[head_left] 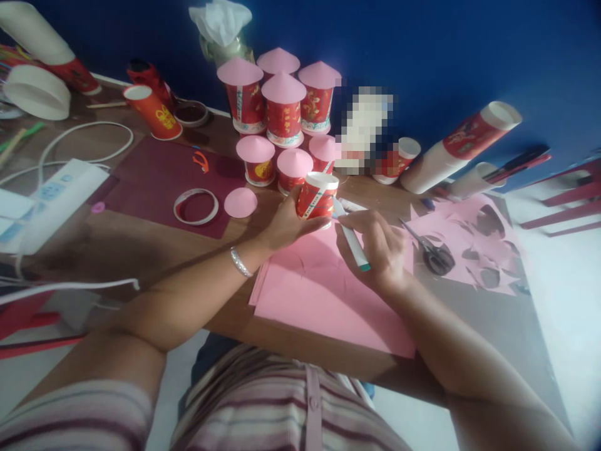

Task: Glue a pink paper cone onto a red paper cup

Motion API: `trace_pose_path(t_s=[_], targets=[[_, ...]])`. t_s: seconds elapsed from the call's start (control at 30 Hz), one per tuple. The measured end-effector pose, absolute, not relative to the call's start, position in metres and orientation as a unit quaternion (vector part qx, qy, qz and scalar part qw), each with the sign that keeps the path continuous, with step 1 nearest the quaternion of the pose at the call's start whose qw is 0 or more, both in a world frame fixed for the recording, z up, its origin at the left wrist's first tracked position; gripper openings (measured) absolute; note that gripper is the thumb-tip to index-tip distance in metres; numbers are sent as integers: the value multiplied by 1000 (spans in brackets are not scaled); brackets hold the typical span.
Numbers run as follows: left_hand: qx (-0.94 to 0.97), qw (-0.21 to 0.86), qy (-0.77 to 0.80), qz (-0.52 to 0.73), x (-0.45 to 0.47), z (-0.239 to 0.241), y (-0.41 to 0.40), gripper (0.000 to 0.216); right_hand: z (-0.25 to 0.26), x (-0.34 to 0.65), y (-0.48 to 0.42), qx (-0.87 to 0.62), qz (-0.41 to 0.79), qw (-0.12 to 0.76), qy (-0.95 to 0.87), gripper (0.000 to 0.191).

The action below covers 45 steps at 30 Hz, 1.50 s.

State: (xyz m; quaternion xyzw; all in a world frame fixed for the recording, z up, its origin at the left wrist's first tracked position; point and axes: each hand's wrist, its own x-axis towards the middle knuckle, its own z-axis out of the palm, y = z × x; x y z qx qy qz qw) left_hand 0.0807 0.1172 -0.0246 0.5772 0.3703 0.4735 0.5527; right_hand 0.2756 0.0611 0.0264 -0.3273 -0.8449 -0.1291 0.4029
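Note:
Upright in my left hand (pixel 288 222) is a red paper cup (pixel 317 199) with a white rim and a white band of print, my fingers wrapped round its side. My right hand (pixel 378 244) pinches a white marker (pixel 354 244) with a green end, its tip at the cup's right lower side. Whether the tip touches the cup I cannot tell. Under both hands lies a stack of pink paper sheets (pixel 323 294) with faint curved lines on the top one. Just behind the held cup stand several red cups topped with pink paper cones (pixel 294 163).
Scissors (pixel 437 257) lie right of the stack by cut pink scraps (pixel 504 269). A tape roll (pixel 196 207) and a pink cone (pixel 240 202) are at the left on dark red paper (pixel 141 181). A power strip (pixel 56 203) with white cables lies far left. Stacked cups (pixel 462 147) lean against the blue wall.

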Motion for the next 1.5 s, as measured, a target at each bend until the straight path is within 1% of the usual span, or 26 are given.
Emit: trace_pose_path(t_s=[0.13, 0.33, 0.43, 0.67, 0.83, 1.07, 1.27, 1.37, 1.5], targets=[[575, 558, 370, 470, 81, -23, 116, 73, 25, 274, 62, -322, -126, 406, -846, 28], [560, 563, 384, 472, 81, -25, 117, 80, 20, 273, 61, -309, -130, 408, -849, 25], [557, 559, 396, 470, 82, -28, 118, 78, 17, 272, 60, -302, -118, 403, -856, 25], [559, 550, 407, 468, 83, -27, 117, 64, 15, 268, 57, -294, -115, 402, -859, 27], [553, 558, 400, 472, 84, -29, 118, 67, 15, 268, 56, -287, -103, 406, -862, 29], [566, 551, 395, 469, 83, -29, 116, 68, 21, 274, 58, -305, -121, 414, -849, 30], [584, 533, 394, 468, 82, -26, 114, 73, 24, 275, 59, -314, -109, 405, -852, 35], [593, 524, 400, 463, 81, -29, 115, 75, 22, 274, 59, -312, -116, 409, -850, 35], [584, 524, 409, 465, 82, -32, 117, 71, 19, 272, 59, -305, -109, 408, -853, 32]])
